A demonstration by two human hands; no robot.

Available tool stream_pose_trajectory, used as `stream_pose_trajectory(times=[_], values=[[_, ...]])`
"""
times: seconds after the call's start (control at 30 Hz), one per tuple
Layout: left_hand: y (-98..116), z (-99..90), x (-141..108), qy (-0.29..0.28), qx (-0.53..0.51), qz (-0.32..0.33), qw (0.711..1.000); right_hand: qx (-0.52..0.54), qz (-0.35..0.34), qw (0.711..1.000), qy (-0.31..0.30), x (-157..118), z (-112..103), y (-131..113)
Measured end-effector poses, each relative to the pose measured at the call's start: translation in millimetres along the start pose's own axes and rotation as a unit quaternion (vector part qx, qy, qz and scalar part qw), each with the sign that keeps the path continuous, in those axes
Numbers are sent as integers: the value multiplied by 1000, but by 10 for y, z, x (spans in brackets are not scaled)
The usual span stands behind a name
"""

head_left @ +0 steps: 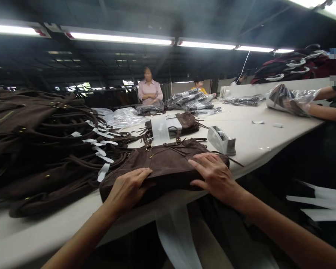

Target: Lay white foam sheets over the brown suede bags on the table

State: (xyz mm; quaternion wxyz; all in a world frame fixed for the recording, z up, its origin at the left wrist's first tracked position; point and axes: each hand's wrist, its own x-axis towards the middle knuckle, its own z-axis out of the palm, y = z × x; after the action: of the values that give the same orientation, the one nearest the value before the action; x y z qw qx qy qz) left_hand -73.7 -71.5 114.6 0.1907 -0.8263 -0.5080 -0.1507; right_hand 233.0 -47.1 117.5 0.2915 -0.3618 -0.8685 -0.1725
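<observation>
A dark brown suede-like handbag (168, 160) lies flat in front of me at the table's near edge, its handles pointing away. My left hand (130, 186) rests on the bag's near left edge, fingers stretched over the top and thumb apart below them. On the near right part, my right hand (211, 173) lies with spread fingers on the upper side and its thumb against the near side. Just beyond the right end of the bag stands a grey tape dispenser (221, 140). Behind it lies another brown handbag (187, 122) with a white strip (160, 129) across it.
A tall pile of brown handbags (44, 149) with white-wrapped parts fills the left. Plastic-wrapped items (190, 100) lie farther back on the white table (243, 129). At right, a co-worker's arms (329, 108) handle a clear bag (289, 101). White strips (179, 235) hang below the edge.
</observation>
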Motion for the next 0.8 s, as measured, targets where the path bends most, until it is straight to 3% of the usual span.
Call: stream_pose_trajectory(times=[0.13, 0.23, 0.3, 0.37, 0.47, 0.57, 0.67, 0.8], values=[[-80, -73, 35, -73, 41, -33, 996, -33, -60, 991, -119, 172, 150, 270], [-168, -21, 84, -157, 64, -36, 985, -51, -116, 980, -154, 216, 278, 416], [-238, 92, 57, -168, 56, -5, 984, -57, -145, 973, -170, 182, 388, 499], [-299, 250, -51, -134, 37, 45, 989, -66, -177, 968, -168, 83, 515, 566], [-330, 479, -322, -9, 40, 118, 992, -82, -204, 967, -127, -172, 711, 622], [-276, 593, -574, 88, 56, 136, 985, -96, -172, 978, -75, -477, 859, 617], [-201, 583, -696, 91, 46, 123, 987, -85, -105, 989, -58, -731, 889, 570], [-177, 516, -713, 72, 53, 119, 989, -36, -52, 993, -97, -948, 800, 520]])
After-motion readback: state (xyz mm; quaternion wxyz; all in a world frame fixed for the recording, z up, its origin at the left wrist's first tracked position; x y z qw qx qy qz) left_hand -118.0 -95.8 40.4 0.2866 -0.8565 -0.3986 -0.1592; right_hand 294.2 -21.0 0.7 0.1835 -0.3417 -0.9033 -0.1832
